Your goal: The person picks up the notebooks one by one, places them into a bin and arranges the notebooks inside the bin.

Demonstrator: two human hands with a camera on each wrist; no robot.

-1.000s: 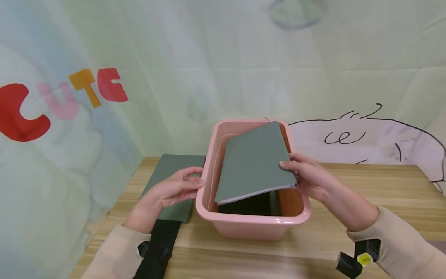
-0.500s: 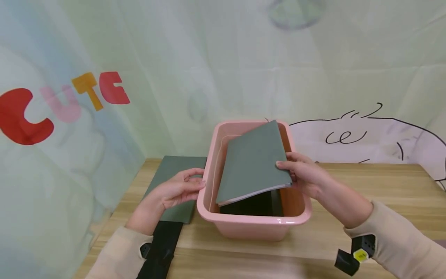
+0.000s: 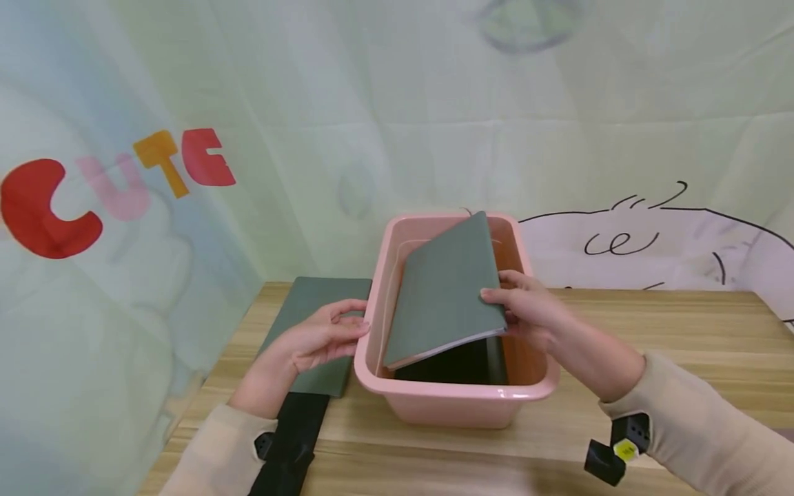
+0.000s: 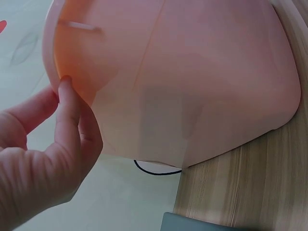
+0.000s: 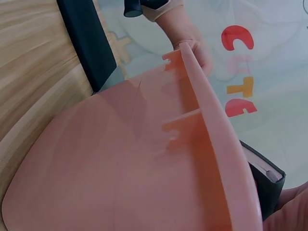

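My right hand (image 3: 527, 303) holds a grey-green notebook (image 3: 446, 289) by its right edge, thumb on the cover and fingers beneath. The notebook is tilted inside the mouth of a pink plastic bin (image 3: 449, 412), its right side raised and its far corner at the back rim. Below it in the bin lies a black, flat item (image 3: 453, 365), partly covered. My left hand (image 3: 322, 334) pinches the bin's left rim between thumb and fingers; the left wrist view shows the fingertips (image 4: 66, 91) at that rim. In the right wrist view, the notebook's corner (image 5: 269, 175) shows past the bin's rim.
A second grey-green notebook (image 3: 304, 296) lies on the wooden table (image 3: 620, 331) left of the bin, partly behind my left hand. Nearer me is a black flat item (image 3: 300, 420), partly under my left sleeve. A printed cloth (image 3: 434, 103) hangs behind the table.
My right hand has moved left with the notebook, drawing its right edge further over the bin and tilting it more steeply. My left hand keeps its hold on the rim.
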